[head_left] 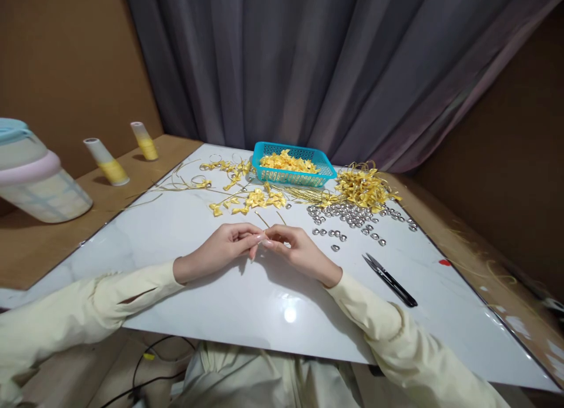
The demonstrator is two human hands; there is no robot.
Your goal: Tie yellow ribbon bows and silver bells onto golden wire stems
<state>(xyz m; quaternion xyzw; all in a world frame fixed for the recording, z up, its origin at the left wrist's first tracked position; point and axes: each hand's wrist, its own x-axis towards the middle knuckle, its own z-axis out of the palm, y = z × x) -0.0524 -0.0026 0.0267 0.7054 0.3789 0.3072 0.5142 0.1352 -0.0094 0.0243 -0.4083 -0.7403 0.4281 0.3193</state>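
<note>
My left hand [232, 241] and my right hand [296, 248] meet over the white tabletop, fingertips pinched together around a thin gold cord [261, 218]. Two strands of cord stick up beyond the fingers; the part between the fingertips is mostly hidden. Just past my hands lie loose yellow ribbon bows [256, 199]. Right of them spread many silver heart-shaped beads [352, 214]. A bundle of straight gold cords [304, 194] lies in front of the teal basket [328, 171], which holds more yellow bows.
Black thread snips [394, 283] rest on the right. Behind the beads sits a pile of finished-looking bow cords [363, 187]. Two spools of yellow thread [112, 171] and a lidded cup [42, 187] stand on the left. A grey curtain [282, 61] hangs behind.
</note>
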